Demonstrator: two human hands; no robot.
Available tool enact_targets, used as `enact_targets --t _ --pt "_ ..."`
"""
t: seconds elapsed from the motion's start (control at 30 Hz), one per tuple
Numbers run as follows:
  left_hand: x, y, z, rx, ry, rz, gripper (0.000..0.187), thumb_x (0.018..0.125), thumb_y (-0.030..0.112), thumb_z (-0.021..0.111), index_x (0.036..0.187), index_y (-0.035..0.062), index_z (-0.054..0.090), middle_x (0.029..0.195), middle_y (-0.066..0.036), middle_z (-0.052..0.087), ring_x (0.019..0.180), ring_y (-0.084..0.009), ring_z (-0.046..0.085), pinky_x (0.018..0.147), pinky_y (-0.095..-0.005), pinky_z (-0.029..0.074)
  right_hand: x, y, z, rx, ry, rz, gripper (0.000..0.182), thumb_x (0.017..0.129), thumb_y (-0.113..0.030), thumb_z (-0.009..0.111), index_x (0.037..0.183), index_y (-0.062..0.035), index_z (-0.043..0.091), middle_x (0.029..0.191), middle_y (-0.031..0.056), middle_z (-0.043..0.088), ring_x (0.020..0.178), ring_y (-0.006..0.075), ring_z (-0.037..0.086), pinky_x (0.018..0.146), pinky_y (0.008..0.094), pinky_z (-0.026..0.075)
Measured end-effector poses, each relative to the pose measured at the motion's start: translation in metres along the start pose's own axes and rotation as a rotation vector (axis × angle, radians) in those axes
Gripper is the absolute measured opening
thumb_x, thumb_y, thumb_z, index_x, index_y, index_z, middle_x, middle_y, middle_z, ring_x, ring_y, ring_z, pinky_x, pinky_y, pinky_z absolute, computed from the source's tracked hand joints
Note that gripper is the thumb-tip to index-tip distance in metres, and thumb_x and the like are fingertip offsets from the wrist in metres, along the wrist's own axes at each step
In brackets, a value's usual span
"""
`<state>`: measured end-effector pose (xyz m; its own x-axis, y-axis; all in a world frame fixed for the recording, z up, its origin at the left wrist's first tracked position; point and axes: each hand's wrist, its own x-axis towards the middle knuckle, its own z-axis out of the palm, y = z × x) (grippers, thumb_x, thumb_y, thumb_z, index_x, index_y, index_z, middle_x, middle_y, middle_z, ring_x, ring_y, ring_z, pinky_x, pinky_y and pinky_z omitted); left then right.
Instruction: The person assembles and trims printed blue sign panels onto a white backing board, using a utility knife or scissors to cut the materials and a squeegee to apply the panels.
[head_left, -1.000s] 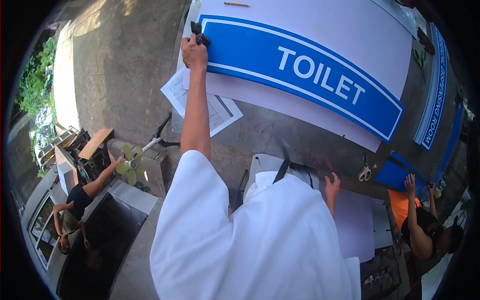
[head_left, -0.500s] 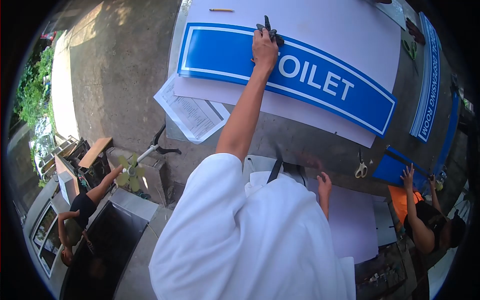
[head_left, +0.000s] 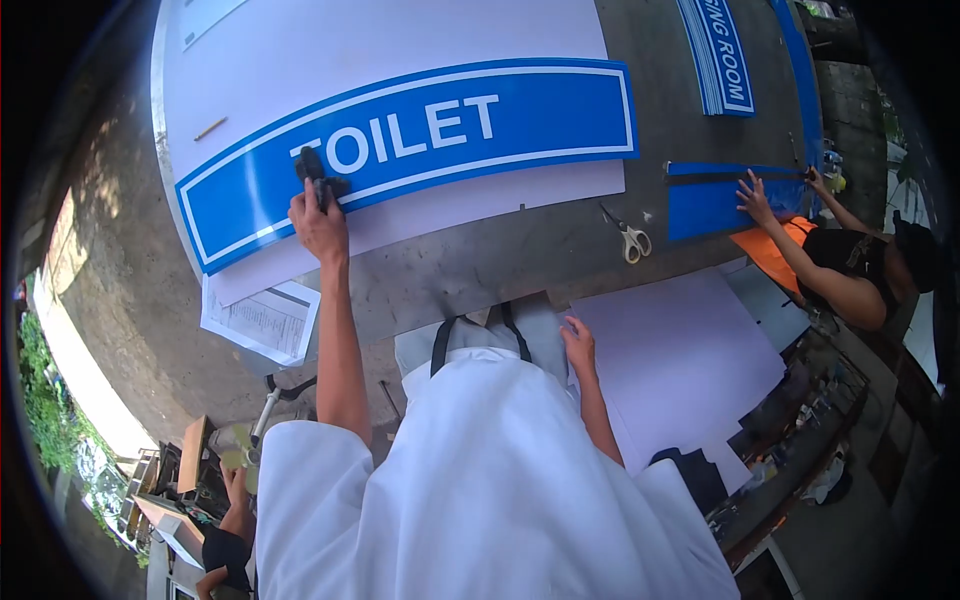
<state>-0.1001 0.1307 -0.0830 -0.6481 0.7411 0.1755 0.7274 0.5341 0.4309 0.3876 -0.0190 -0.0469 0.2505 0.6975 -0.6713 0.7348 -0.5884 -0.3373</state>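
Observation:
A long blue sign (head_left: 560, 108) with a white border and the word TOILET lies on a large white sheet (head_left: 400, 40). My left hand (head_left: 322, 228) reaches to the sign's lower edge, its fingers closed round a crumpled dark cloth (head_left: 318, 180). The cloth rests on the blue face and partly covers the first letter. Down at my right side, my right hand (head_left: 579, 345) hangs with loose, parted fingers and nothing visible in it. It is nearest to white sheets (head_left: 690, 340) stacked lower right.
Scissors (head_left: 632, 240) and a pencil (head_left: 211, 129) lie on the work surface. Printed papers (head_left: 265, 322) stick out at lower left. More blue signs (head_left: 722, 60) lie at upper right. A co-worker (head_left: 850, 255) at right has hands by a blue panel (head_left: 705, 208).
The view has turned, so the sign appears further left. My left hand has drawn the cloth from the sign's far edge toward its near edge. My right hand stays low at my side.

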Motion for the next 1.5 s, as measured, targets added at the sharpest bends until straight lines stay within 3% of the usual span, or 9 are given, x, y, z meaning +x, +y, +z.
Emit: enact_targets --t 0.3,0.5,0.77,0.93,1.1,1.23,1.3,1.4,1.5 --pt "0.038 0.039 0.041 0.128 0.105 -0.213 0.036 0.086 0.026 0.063 0.112 0.0014 0.065 0.089 -0.018 0.06 0.081 -0.0343 0.062 0.071 -0.0419 0.048 0.06 0.021 -0.05 0.281 -0.038 -0.051 0.027 0.087 -0.01 0.059 0.113 -0.0012 0.063 0.11 0.0143 0.066 0.101 0.0244 0.064 0.087 0.0323 0.049" --pt "0.024 0.232 0.133 -0.125 0.084 -0.129 0.035 0.087 0.021 0.06 0.113 -0.0034 0.062 0.093 -0.018 0.06 0.082 -0.0344 0.063 0.072 -0.0419 0.05 0.144 -0.017 -0.121 0.295 -0.203 -0.257 0.025 0.09 -0.008 0.056 0.113 -0.0006 0.063 0.109 0.0132 0.066 0.101 0.0214 0.064 0.087 0.0305 0.049" --pt "-0.072 0.468 0.21 -0.508 -0.4 0.163 0.033 0.087 0.011 0.058 0.118 -0.0022 0.059 0.095 -0.017 0.057 0.086 -0.0371 0.06 0.073 -0.0405 0.049 0.207 -0.035 -0.216 0.435 -0.05 -0.333 0.023 0.092 -0.007 0.055 0.111 0.0013 0.064 0.105 0.0126 0.067 0.097 0.0186 0.064 0.084 0.0289 0.05" --pt "-0.12 0.492 0.197 -0.702 -0.695 0.411 0.033 0.08 0.005 0.062 0.113 0.0001 0.063 0.092 -0.016 0.056 0.083 -0.0357 0.06 0.074 -0.0416 0.048 0.279 -0.052 -0.273 0.559 0.158 -0.41 0.019 0.092 -0.003 0.053 0.105 0.0023 0.067 0.1 0.0111 0.069 0.093 0.0187 0.065 0.084 0.0294 0.051" --pt "-0.061 0.454 0.156 -0.645 -0.234 -0.111 0.027 0.086 0.008 0.063 0.113 0.0031 0.065 0.087 -0.008 0.055 0.076 -0.0175 0.057 0.068 -0.0311 0.046 0.358 -0.116 -0.323 0.615 0.311 -0.395 0.025 0.094 -0.014 0.055 0.115 -0.0016 0.062 0.113 0.018 0.064 0.103 0.0243 0.063 0.088 0.0341 0.053" --pt "-0.014 0.403 0.172 -0.293 -0.135 -0.178 0.03 0.088 0.014 0.062 0.117 0.0048 0.064 0.089 -0.009 0.056 0.076 -0.0229 0.059 0.069 -0.035 0.047 0.463 -0.147 -0.342 0.887 0.498 -0.087 0.056 0.09 -0.04 0.061 0.123 0.0036 0.052 0.113 0.0175 0.06 0.105 0.0261 0.061 0.084 0.0316 0.052" --pt "-0.011 0.394 0.191 -0.177 -0.036 -0.205 0.028 0.088 0.012 0.06 0.115 0.0062 0.065 0.085 -0.01 0.054 0.073 -0.0274 0.058 0.067 -0.0393 0.046 0.549 -0.12 -0.358 0.641 0.512 0.108 0.07 0.087 -0.05 0.061 0.127 0.0051 0.044 0.121 0.0188 0.055 0.106 0.0294 0.06 0.083 0.0343 0.051" --pt "-0.031 0.441 0.205 -0.157 -0.136 -0.05 0.031 0.085 0.01 0.061 0.116 0.0072 0.064 0.088 -0.011 0.054 0.08 -0.0295 0.058 0.071 -0.0396 0.047 0.517 -0.18 -0.383 0.971 0.595 0.248 0.078 0.083 -0.058 0.061 0.124 0.0067 0.042 0.121 0.0201 0.055 0.106 0.0323 0.059 0.084 0.0393 0.051" --pt "-0.071 0.49 0.209 -0.189 -0.421 0.259 0.04 0.076 0.003 0.061 0.116 0.007 0.063 0.092 -0.012 0.054 0.088 -0.0313 0.057 0.077 -0.04 0.048 0.577 -0.145 -0.377 0.787 0.623 0.219 0.086 0.077 -0.057 0.069 0.123 0.0093 0.038 0.12 0.0223 0.054 0.106 0.0352 0.058 0.088 0.0454 0.049"
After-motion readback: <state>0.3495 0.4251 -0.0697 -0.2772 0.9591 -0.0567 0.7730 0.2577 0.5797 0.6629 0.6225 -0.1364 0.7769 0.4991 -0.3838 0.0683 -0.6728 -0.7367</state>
